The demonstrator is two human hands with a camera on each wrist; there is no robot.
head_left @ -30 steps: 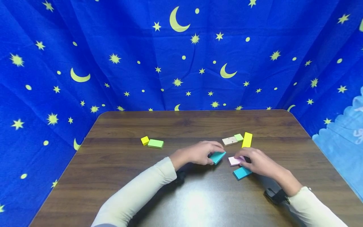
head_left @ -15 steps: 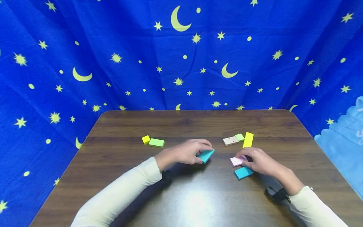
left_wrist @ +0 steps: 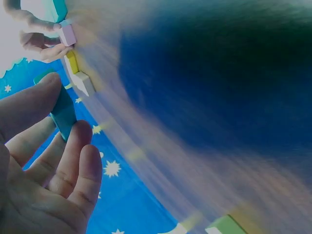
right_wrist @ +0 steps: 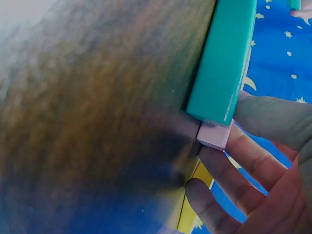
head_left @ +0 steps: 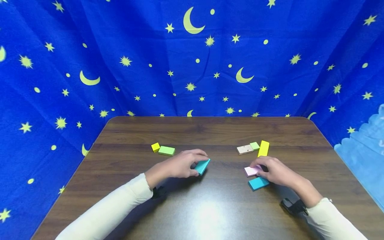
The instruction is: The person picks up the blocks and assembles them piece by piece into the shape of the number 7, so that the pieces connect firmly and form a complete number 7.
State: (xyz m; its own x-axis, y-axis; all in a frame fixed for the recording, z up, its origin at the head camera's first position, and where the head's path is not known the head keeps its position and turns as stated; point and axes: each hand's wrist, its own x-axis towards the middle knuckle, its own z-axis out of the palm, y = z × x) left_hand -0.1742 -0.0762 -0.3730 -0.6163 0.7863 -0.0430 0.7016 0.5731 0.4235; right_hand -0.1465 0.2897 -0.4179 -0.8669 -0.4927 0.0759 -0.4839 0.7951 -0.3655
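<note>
My left hand (head_left: 182, 164) pinches a teal rectangular block (head_left: 202, 167) between thumb and fingers, tilted and lifted over the middle of the table. The left wrist view also has this teal block (left_wrist: 63, 112) gripped near its ends, apart from the tabletop. Farther right, my right hand (head_left: 275, 170) holds a pale pink block (head_left: 250, 171) by its right end; the fingers cover part of it. Just in front of the pink block lies a blue-teal block (head_left: 258, 183), close to the right thumb. In the right wrist view this teal block (right_wrist: 222, 68) partly hides the pink block (right_wrist: 214, 135).
Behind the right hand lie a yellow block (head_left: 263, 148), a plain wooden block (head_left: 244, 149) and a small light green block (head_left: 254, 146). Left of the left hand are a green block (head_left: 166, 150) and a yellow cube (head_left: 155, 147). A starry blue curtain (head_left: 144, 80) hangs behind the table.
My left hand has carried the teal block leftward, away from the right-hand blocks. The right hand stays at the pink block, which has hardly moved. The head view has shifted slightly.
</note>
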